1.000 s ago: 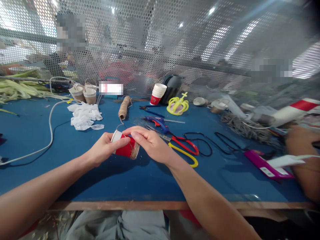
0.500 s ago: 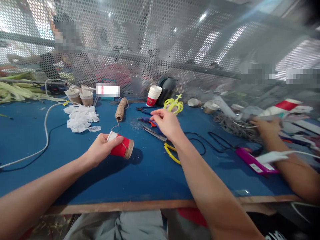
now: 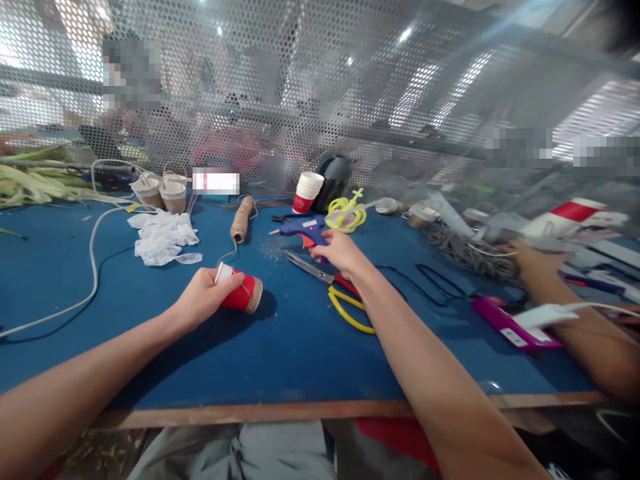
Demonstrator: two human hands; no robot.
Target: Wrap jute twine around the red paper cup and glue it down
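Observation:
My left hand (image 3: pixel 203 299) grips a red paper cup (image 3: pixel 239 291) tilted on its side above the table, with brown twine wrapped round its base end. A strand runs from the cup to a roll of twine (image 3: pixel 243 219) lying behind it. My right hand (image 3: pixel 340 253) is closed round the handle of a blue hot glue gun (image 3: pixel 305 228) with an orange trigger, its nozzle pointing left. A clear glue stick sticks out of its back. Just below lie scissors with yellow handles (image 3: pixel 345 321), partly hidden by my right forearm.
Crumpled white plastic (image 3: pixel 163 235) and twine-wrapped cups (image 3: pixel 173 193) stand at the left. Behind are stacked paper cups (image 3: pixel 306 192), a dark kettle (image 3: pixel 336 180) and a yellow crown-like piece (image 3: pixel 346 212). A purple power strip (image 3: pixel 515 325) lies right, near a co-worker's arm (image 3: pixel 580 320).
My right hand has taken hold of the glue gun and lifted it from the table. The cup in my left hand has shifted slightly left.

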